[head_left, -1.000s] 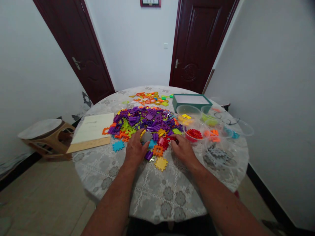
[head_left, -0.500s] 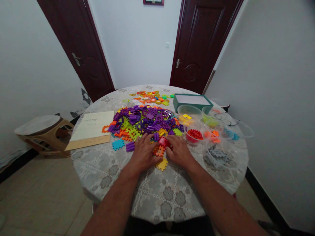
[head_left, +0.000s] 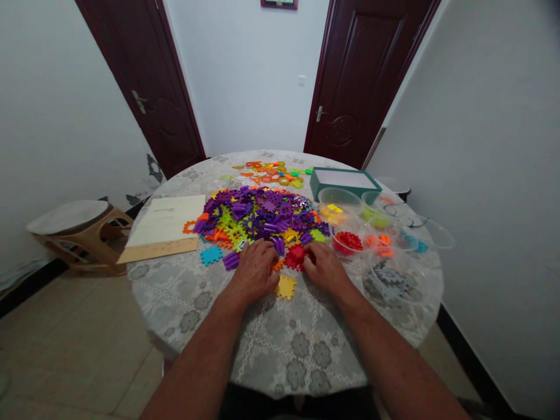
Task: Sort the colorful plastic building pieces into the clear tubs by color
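Observation:
My right hand (head_left: 326,267) has its thumb and fingers closed at the edge of a red toothed plastic building piece (head_left: 294,257). My left hand (head_left: 257,269) is curled over an orange toothed piece (head_left: 277,265), most of which the fingers hide. Just in front of both hands rises a heap of interlocking pieces (head_left: 269,207), mostly purple with some lime green and orange. A yellow square piece (head_left: 286,287) lies flat on the table, near my left thumb. Left of that hand are a purple ridged piece (head_left: 231,261) and a blue square piece (head_left: 212,255).
Clear plastic bowls stand at the right, holding red pieces (head_left: 349,240), grey pieces (head_left: 389,277) and other colours. Behind them sits a green box (head_left: 336,189). Paper (head_left: 164,219) and a wooden ruler (head_left: 157,251) lie left. More small pieces (head_left: 271,173) are spread at the back.
The orange piece has shifted left under my left hand and is mostly covered. My right fingers have drawn in, and the red piece shows more fully. The view has shifted slightly.

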### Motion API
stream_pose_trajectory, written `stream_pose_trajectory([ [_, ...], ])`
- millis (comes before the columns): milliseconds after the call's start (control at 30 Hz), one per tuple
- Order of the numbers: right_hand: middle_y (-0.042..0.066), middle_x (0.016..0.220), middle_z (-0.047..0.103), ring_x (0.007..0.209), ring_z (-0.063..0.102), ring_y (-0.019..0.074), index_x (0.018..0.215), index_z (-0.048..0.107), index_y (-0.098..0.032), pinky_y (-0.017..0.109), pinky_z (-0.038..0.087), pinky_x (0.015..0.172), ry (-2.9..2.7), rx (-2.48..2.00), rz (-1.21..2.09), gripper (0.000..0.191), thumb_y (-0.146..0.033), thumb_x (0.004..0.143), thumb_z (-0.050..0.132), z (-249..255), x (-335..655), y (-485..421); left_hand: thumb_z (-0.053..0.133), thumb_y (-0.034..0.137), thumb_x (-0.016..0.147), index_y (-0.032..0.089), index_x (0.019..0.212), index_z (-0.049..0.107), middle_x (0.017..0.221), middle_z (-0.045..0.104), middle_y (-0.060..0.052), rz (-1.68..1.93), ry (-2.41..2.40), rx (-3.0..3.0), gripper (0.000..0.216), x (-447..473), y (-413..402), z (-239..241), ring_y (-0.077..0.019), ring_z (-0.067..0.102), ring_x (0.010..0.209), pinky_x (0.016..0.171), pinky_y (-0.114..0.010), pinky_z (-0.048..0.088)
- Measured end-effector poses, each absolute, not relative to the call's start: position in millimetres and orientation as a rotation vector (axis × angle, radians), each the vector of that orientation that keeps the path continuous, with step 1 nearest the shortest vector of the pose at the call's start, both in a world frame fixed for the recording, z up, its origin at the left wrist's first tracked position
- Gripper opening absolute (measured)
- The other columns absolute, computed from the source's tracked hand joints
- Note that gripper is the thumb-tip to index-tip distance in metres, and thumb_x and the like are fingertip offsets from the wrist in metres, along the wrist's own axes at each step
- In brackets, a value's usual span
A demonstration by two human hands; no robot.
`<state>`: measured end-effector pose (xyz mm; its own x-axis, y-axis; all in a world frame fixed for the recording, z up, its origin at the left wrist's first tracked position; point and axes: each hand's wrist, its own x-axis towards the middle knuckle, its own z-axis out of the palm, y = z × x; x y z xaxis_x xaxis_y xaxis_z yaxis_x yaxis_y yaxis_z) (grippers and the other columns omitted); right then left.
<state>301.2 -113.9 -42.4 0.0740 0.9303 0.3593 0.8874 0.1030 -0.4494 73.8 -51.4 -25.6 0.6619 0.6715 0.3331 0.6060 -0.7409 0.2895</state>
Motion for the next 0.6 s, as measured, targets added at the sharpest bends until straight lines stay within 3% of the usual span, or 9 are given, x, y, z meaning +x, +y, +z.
stream_pose_trajectory([
  [133, 0.008, 0.094, 0.07, 0.092, 0.063, 0.0231, 0.096, 0.068, -0.02, 0.034, 0.047, 0.085, -1.793, -1.722, 0.155, 0.012, -0.015, 0.09, 0.059, -37.5, 299.4, -115.0, 0.071, 0.028, 0.089, 0.024, 0.101, 0.071, 0.131, 0.07, -0.013, 0.752, 1.016, 2.712, 0.013, 74.8, -49.5, -25.9, -0.0354, 0.056, 0.135, 0.119, -0.06, 0.039],
  [300, 0.006, 0.093, 0.072, 0.085, 0.066, 0.021, 0.098, 0.07, -0.02, 0.032, 0.049, 0.08, -1.609, -1.586, 0.208, 0.012, -0.022, 0.094, 0.059, -28.7, 293.6, -117.6, 0.074, 0.032, 0.092, 0.027, 0.126, 0.066, 0.13, 0.071, -0.009, 0.9, 0.883, 2.668, 0.035, 78.1, -49.2, -26.8, -0.0312, 0.058, 0.133, 0.125, -0.059, 0.033],
  [400, 0.005, 0.091, 0.073, 0.084, 0.067, 0.0204, 0.098, 0.07, -0.02, 0.032, 0.05, 0.079, -1.668, -1.459, 0.293, 0.012, -0.023, 0.095, 0.059, -21.9, 289.4, -121.2, 0.069, 0.031, 0.097, 0.028, 0.139, 0.061, 0.135, 0.068, -0.011, 0.961, 0.81, 2.638, 0.044, 81.2, -49.6, -27.2, -0.0297, 0.06, 0.132, 0.12, -0.054, 0.041],
  [533, 0.003, 0.091, 0.074, 0.084, 0.067, 0.0197, 0.096, 0.07, -0.023, 0.031, 0.049, 0.079, -1.763, -1.419, 0.348, 0.011, -0.021, 0.095, 0.059, -16.2, 282.9, -125.6, 0.062, 0.028, 0.101, 0.026, 0.138, 0.06, 0.134, 0.066, -0.012, 1.079, 0.729, 2.504, 0.037, 83.6, -49.2, -28.7, -0.0273, 0.062, 0.13, 0.111, -0.046, 0.052],
  [600, 0.003, 0.09, 0.073, 0.083, 0.066, 0.0195, 0.095, 0.069, -0.023, 0.031, 0.049, 0.078, -1.789, -1.416, 0.362, 0.011, -0.021, 0.094, 0.058, -15.1, 281.6, -126.7, 0.063, 0.028, 0.101, 0.025, 0.147, 0.051, 0.14, 0.064, -0.014, 1.111, 0.723, 2.413, 0.047, 83.7, -48.8, -30.3, -0.0269, 0.062, 0.131, 0.111, -0.045, 0.053],
])
